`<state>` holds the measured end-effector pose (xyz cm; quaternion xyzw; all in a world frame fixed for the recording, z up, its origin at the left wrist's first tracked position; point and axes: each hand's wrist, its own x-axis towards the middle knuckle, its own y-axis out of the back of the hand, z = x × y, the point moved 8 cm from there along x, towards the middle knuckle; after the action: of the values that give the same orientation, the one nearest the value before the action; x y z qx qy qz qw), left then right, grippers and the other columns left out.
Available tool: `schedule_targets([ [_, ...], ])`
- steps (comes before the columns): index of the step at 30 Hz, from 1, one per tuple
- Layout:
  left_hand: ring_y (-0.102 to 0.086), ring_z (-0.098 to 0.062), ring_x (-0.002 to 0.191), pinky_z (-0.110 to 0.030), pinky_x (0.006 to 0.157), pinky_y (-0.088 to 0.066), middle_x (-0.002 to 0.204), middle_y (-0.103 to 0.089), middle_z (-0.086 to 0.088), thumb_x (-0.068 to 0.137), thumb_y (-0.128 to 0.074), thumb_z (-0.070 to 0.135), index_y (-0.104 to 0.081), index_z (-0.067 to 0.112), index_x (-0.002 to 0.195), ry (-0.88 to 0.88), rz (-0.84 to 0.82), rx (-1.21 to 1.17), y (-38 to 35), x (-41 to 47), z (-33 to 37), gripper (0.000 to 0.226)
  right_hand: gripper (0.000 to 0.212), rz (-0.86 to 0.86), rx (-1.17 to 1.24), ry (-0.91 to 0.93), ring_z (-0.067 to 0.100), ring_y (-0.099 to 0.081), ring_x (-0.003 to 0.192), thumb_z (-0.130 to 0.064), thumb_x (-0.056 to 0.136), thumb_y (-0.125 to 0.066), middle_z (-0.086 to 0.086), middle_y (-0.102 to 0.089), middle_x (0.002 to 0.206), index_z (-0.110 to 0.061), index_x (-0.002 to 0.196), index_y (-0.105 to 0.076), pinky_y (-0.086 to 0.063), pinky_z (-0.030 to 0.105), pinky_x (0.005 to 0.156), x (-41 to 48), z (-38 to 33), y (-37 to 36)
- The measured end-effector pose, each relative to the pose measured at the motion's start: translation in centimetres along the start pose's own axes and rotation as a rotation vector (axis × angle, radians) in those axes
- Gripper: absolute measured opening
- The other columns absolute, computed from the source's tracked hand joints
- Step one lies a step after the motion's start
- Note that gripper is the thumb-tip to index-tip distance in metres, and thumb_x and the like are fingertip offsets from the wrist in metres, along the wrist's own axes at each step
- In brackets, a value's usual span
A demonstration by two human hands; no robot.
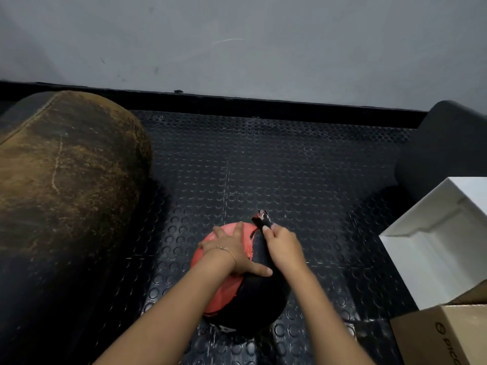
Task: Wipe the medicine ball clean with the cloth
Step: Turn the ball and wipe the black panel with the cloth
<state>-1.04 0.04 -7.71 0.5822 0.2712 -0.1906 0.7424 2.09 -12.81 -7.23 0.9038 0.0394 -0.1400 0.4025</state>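
Note:
A red and black medicine ball [226, 293] sits on the studded black rubber floor, low in the middle of the view. My left hand [234, 250] lies spread flat on the ball's top, fingers straight, thumb pointing right. My right hand [283, 246] grips a dark cloth [261, 218] with red and white marks. It holds the cloth against the ball's far right side. Most of the cloth is hidden in the fist; only a bunched end sticks out above the fingers.
A big worn brown and black punching bag [66, 193] lies to the left. At the right stand a white box [442, 241], a cardboard box [448, 335] and a dark padded object [445, 146]. A grey wall [237, 43] runs behind the rubber mat [276, 164].

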Motion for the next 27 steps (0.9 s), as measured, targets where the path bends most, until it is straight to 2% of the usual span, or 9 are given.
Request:
schedule_targets([
  [5,-0.022,-0.039,0.142,-0.049,0.114,-0.025,0.156,0.006,-0.023,0.061,-0.065,0.073,0.013,0.034,0.148,-0.044,0.015,0.023,-0.3,0.0,-0.4,0.123,0.031,0.103,-0.005,0.256,0.017,-0.051,0.120,-0.029,0.095,-0.043,-0.009,-0.050,0.137,-0.010,0.106,-0.065,-0.040,0.026,0.093,-5.4,-1.4,0.1],
  [8,-0.023,-0.037,0.142,-0.046,0.114,-0.027,0.157,0.005,-0.018,0.054,-0.065,0.078,0.010,0.037,0.147,-0.057,0.046,-0.002,-0.5,-0.3,-1.4,0.127,0.031,0.007,-0.037,0.147,0.026,-0.059,0.106,-0.035,0.095,-0.041,0.006,-0.066,0.111,-0.014,0.098,-0.064,-0.042,0.032,0.081,-1.7,-0.7,0.0],
  [12,-0.024,-0.035,0.142,-0.047,0.113,-0.029,0.158,0.005,-0.013,0.050,-0.067,0.079,0.010,0.042,0.146,-0.073,0.040,-0.108,0.0,0.3,-2.7,0.128,0.035,-0.067,0.062,0.042,0.030,-0.059,0.090,-0.035,0.094,-0.042,0.007,-0.060,0.083,-0.022,0.062,-0.048,-0.041,0.035,0.073,1.7,-0.7,-0.7],
  [16,-0.014,-0.032,0.145,-0.039,0.118,-0.020,0.158,0.007,-0.014,0.047,-0.074,0.073,0.009,0.043,0.146,-0.086,-0.009,-0.252,0.5,0.7,-4.9,0.133,0.021,0.002,0.355,0.191,0.008,-0.058,0.092,-0.029,0.094,-0.048,-0.006,-0.067,0.094,-0.019,0.089,-0.066,-0.044,0.025,0.078,-2.4,0.5,-1.7],
  [17,-0.011,-0.031,0.146,-0.038,0.118,-0.018,0.158,0.007,-0.014,0.039,-0.074,0.076,0.007,0.043,0.146,-0.090,-0.024,-0.282,0.6,0.7,-5.5,0.138,0.021,0.009,0.402,0.200,0.003,-0.056,0.084,-0.027,0.093,-0.049,-0.011,-0.063,0.086,-0.022,0.081,-0.065,-0.042,0.019,0.074,-3.3,1.7,-1.8],
  [19,-0.011,-0.029,0.146,-0.038,0.119,-0.016,0.158,0.000,-0.013,0.017,-0.065,0.087,0.002,0.043,0.147,-0.102,-0.022,-0.333,1.0,0.8,-6.6,0.153,0.034,0.041,0.416,0.071,0.006,-0.047,0.065,-0.026,0.094,-0.049,-0.011,-0.048,0.065,-0.023,0.060,-0.048,-0.035,0.021,0.059,-3.3,4.9,-2.3],
  [21,-0.021,-0.023,0.144,-0.033,0.118,-0.018,0.156,-0.016,-0.009,0.016,-0.063,0.088,-0.006,0.037,0.149,-0.109,0.009,-0.413,1.5,1.1,-7.7,0.154,0.037,0.074,0.416,-0.126,0.018,-0.047,0.066,-0.027,0.095,-0.044,-0.001,-0.047,0.061,-0.015,0.060,-0.043,-0.036,0.032,0.060,-2.8,7.3,-3.5],
  [24,-0.032,-0.019,0.139,-0.026,0.113,-0.022,0.151,-0.034,-0.003,0.052,-0.070,0.074,-0.018,0.030,0.149,-0.082,0.093,-0.578,1.8,1.7,-9.4,0.118,0.030,0.161,0.440,-0.086,0.018,-0.054,0.078,-0.030,0.096,-0.042,0.006,-0.066,0.097,-0.014,0.075,-0.056,-0.045,0.034,0.072,-3.1,4.3,-4.5],
  [27,-0.031,-0.020,0.140,-0.029,0.114,-0.022,0.151,-0.033,-0.003,0.071,-0.066,0.062,-0.024,0.027,0.148,-0.056,0.141,-0.709,1.8,3.4,-10.8,0.094,0.037,0.129,0.266,0.207,0.010,-0.043,0.125,-0.033,0.097,-0.038,-0.012,-0.039,0.143,-0.006,0.102,-0.064,-0.040,0.027,0.099,-4.3,-2.2,-4.8],
])
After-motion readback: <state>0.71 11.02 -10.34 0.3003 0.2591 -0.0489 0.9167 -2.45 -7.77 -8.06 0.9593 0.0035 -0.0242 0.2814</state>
